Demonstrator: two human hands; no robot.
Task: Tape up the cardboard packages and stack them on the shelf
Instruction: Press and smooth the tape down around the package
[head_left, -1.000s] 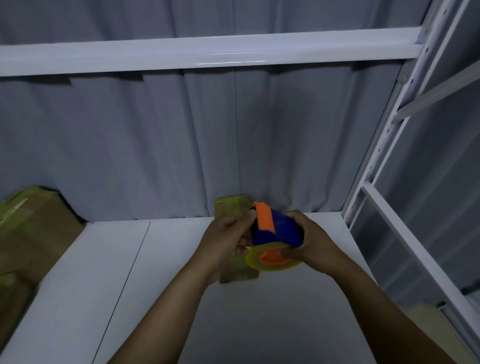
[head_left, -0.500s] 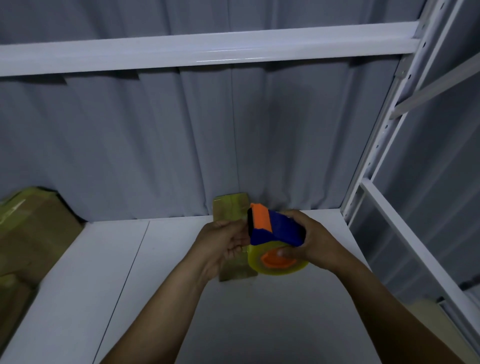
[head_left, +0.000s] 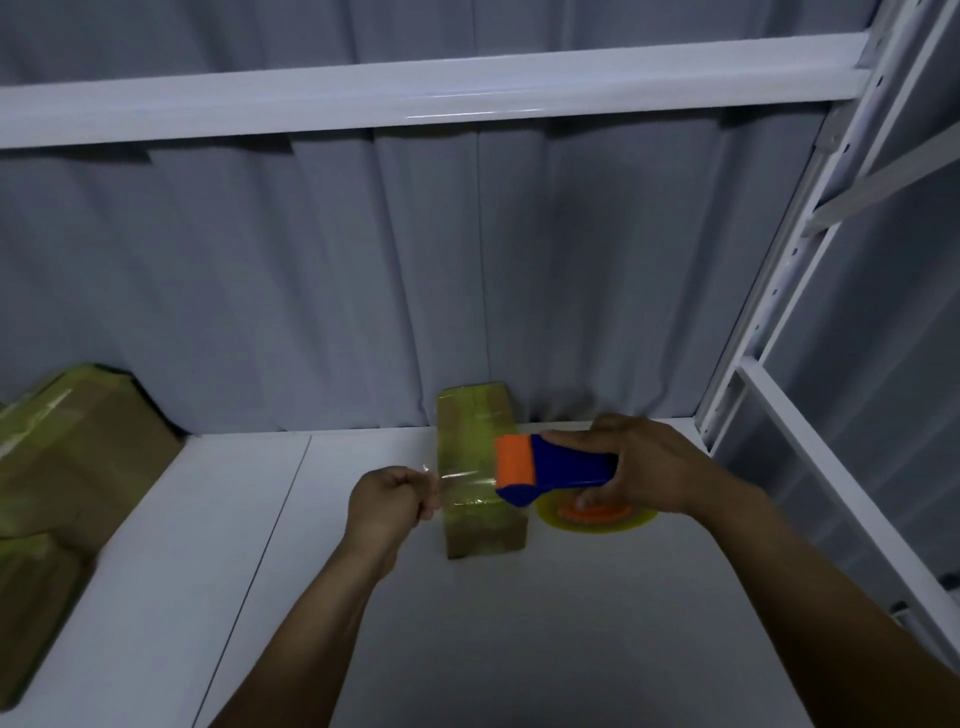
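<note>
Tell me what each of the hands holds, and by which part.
Right hand grips the tape dispenser by its blue body. Left hand pinches the free end of the clear tape strip pulled from it.

no readable text, labels, brands or numbers on any surface, lighting dim

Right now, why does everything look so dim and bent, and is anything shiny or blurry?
Head view: the light is dim and bluish; the wide lens bows the upper shelf beam, which carries a glare streak; the pulled tape strip glints between the left hand and the tape dispenser in the right hand; the left-edge boxes look soft.
</note>
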